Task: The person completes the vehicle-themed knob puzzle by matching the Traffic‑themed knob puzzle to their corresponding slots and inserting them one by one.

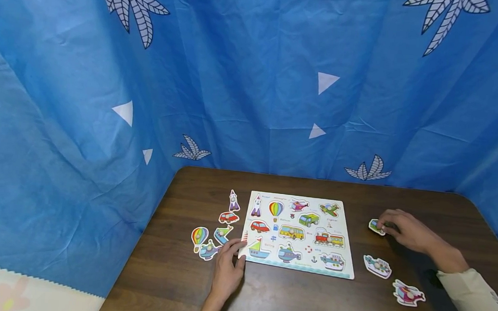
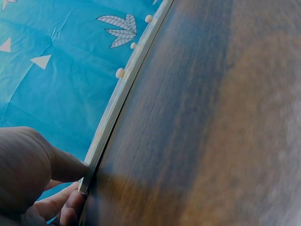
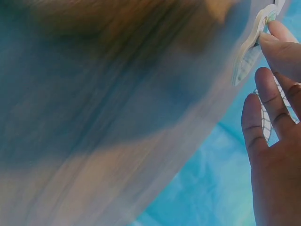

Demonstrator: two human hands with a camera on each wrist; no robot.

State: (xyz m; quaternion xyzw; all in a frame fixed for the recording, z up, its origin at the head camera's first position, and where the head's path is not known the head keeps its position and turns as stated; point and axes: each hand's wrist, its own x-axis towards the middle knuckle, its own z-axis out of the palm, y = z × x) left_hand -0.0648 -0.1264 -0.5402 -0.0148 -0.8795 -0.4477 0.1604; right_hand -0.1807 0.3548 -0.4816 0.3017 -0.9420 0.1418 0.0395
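A flat puzzle board (image 1: pixel 310 266) with printed vehicles lies mid-table. At its near left corner, my left hand (image 1: pixel 227 272) holds the board, thumb on the front edge and fingers along the left side; the left wrist view shows the thumb (image 2: pixel 70 165) and fingertips around the corner. Off to the right, my right hand (image 1: pixel 410 234) pinches a small green puzzle piece (image 1: pixel 373 226) between thumb and index finger. In the right wrist view that piece (image 3: pixel 244 56) is seen nearly edge-on at the table, its picture mostly hidden, with the other fingers spread apart from it.
Left of the board lie a rocket piece (image 1: pixel 234 201), red car piece (image 1: pixel 228 217), sailboat piece (image 1: pixel 223 234), balloon piece (image 1: pixel 199 236) and submarine piece (image 1: pixel 209 251). On the right are a ship piece (image 1: pixel 377 266) and helicopter piece (image 1: pixel 408 294). Blue curtain (image 1: pixel 254 79) hangs behind the table.
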